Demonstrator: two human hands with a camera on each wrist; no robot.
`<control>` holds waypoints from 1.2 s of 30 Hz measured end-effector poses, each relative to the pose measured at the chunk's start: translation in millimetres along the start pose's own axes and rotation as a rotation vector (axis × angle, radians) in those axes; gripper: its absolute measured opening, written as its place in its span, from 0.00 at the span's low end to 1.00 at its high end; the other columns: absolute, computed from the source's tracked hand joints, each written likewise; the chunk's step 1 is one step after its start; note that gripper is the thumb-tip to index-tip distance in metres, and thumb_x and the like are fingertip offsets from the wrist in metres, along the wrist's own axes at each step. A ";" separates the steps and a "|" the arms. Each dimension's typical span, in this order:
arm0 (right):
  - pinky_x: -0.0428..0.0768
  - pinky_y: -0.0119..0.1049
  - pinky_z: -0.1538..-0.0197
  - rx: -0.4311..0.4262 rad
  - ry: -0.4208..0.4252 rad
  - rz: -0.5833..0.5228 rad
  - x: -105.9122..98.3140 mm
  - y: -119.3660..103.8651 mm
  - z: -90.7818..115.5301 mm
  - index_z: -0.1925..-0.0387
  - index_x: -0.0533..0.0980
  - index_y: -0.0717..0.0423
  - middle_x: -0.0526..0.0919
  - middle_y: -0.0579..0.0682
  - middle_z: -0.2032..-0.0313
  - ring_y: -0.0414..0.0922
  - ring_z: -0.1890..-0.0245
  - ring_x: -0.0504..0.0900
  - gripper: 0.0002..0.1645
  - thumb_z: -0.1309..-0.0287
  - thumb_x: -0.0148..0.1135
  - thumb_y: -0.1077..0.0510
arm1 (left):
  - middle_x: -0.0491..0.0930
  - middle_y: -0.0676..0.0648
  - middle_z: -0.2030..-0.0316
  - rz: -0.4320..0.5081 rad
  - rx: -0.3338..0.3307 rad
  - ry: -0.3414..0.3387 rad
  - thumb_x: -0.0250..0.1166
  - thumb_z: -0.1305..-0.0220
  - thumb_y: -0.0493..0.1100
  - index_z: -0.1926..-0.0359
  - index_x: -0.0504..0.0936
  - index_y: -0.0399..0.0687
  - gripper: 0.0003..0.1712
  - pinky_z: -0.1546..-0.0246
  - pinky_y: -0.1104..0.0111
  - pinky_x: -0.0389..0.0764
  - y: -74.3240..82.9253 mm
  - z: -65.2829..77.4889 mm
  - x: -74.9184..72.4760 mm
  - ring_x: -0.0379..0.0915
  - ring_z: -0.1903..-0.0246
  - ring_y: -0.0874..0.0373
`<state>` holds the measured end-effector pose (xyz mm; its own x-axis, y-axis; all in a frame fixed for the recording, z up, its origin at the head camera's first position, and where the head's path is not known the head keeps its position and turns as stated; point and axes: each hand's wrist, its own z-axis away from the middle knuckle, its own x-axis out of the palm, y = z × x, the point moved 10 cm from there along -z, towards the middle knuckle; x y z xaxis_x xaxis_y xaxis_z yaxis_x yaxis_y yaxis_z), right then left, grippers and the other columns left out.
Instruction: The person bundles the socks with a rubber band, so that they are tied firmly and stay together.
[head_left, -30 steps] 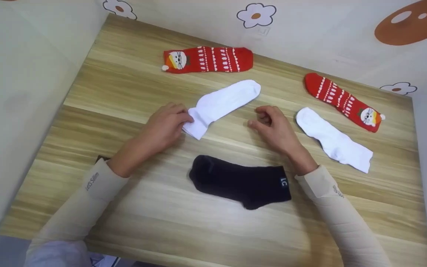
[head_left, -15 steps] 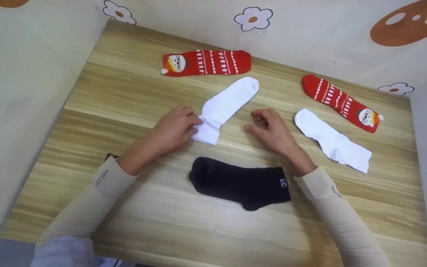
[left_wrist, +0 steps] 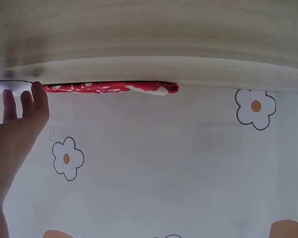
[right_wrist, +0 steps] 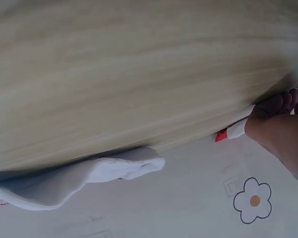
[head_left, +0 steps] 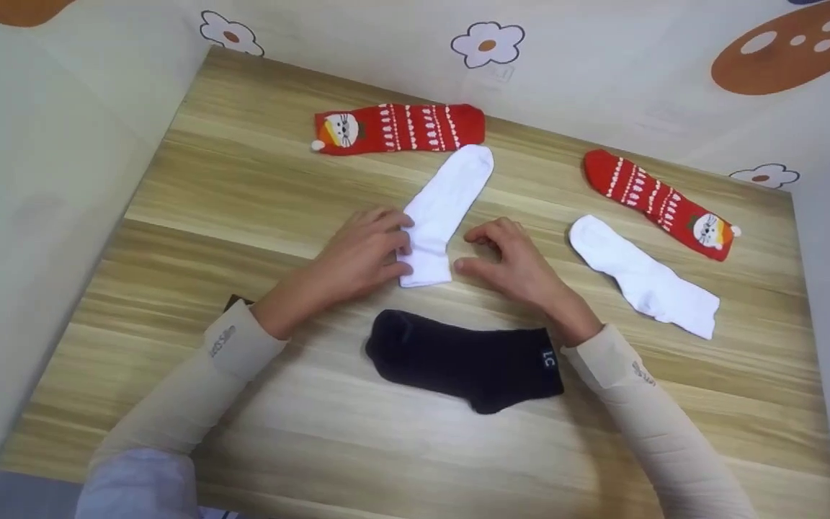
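In the head view a white sock (head_left: 451,194) lies slanted at mid-table, its cuff toward the person. My left hand (head_left: 361,252) rests its fingertips on the left edge of that cuff, fingers relaxed. Just right of the cuff, my right hand (head_left: 519,270) hovers with loosely bent fingers and holds nothing. A black sock (head_left: 458,360) marked LC lies nearer the person, below both hands. Another white sock (head_left: 645,277) is to the right. The left wrist view has the left hand (left_wrist: 20,124) with its fingertips at the white fabric (left_wrist: 0,88).
Two red patterned socks lie farther back: one red sock (head_left: 400,128) behind the middle white sock's toe, another red sock (head_left: 660,205) at the right. Walls with printed flowers (head_left: 487,45) border the wooden table (head_left: 242,144). A small dark item (head_left: 237,301) peeks out by the left sleeve.
The left hand has shifted right, and the middle white sock has turned more upright with its cuff swung right. The right hand has come slightly left and nearer the person, close to the cuff.
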<state>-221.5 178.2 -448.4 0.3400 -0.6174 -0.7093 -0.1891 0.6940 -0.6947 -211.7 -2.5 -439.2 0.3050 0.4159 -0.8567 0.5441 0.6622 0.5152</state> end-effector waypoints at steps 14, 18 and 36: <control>0.70 0.44 0.37 -0.029 -0.011 0.054 4.9 -7.5 0.0 0.46 0.80 0.56 0.78 0.53 0.47 0.50 0.43 0.72 0.27 0.41 0.76 0.47 | 0.77 0.44 0.33 0.000 0.010 -0.026 0.59 0.24 0.42 0.43 0.87 0.50 0.15 0.29 0.48 0.64 5.1 -2.6 6.2 0.66 0.30 0.44; 0.70 0.45 0.36 -0.010 -0.023 0.036 4.7 -5.1 -0.1 0.46 0.79 0.56 0.78 0.54 0.47 0.51 0.42 0.72 0.23 0.39 0.74 0.52 | 0.77 0.44 0.34 0.006 0.023 -0.023 0.58 0.24 0.42 0.40 0.85 0.52 0.17 0.29 0.47 0.64 6.2 -2.3 6.0 0.67 0.31 0.45; 0.71 0.47 0.35 -0.036 -0.072 -0.013 -4.5 1.4 16.7 0.51 0.83 0.60 0.78 0.58 0.47 0.53 0.40 0.74 0.13 0.37 0.68 0.66 | 0.68 0.43 0.30 -0.026 -0.002 -0.011 0.60 0.26 0.44 0.40 0.84 0.44 0.19 0.27 0.47 0.62 6.2 -0.4 5.1 0.58 0.29 0.45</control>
<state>-207.9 188.2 -444.2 0.4074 -0.5970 -0.6911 -0.2172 0.6717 -0.7082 -207.1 4.0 -440.4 0.2991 0.3918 -0.8701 0.5504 0.6740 0.4927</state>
